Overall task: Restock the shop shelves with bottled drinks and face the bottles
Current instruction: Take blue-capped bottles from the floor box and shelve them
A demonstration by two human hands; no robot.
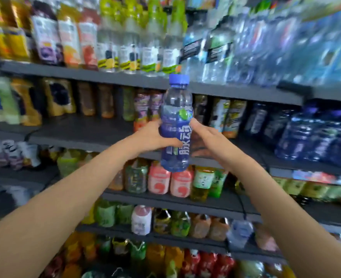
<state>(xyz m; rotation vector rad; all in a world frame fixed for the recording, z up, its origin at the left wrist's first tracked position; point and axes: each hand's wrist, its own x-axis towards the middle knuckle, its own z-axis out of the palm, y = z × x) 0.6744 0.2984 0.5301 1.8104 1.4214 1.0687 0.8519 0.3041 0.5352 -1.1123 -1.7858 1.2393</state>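
Observation:
A clear bottle (176,125) with a blue cap and blue label stands upright in mid-air in front of the shelves. My left hand (152,137) grips its left side, thumb across the label. My right hand (204,140) holds the right side, fingers wrapped behind the bottle. Matching blue-label bottles (316,135) fill the right end of the second shelf (81,135). That shelf's front left part lies bare, with a row of bottles only at its back.
Dark shelves run across the whole view, several tiers high. Clear lemon-label bottles (137,47) and water packs (286,43) crowd the top tier. Pink, green and orange drinks (169,183) line the lower tiers. The picture is motion-blurred toward its edges.

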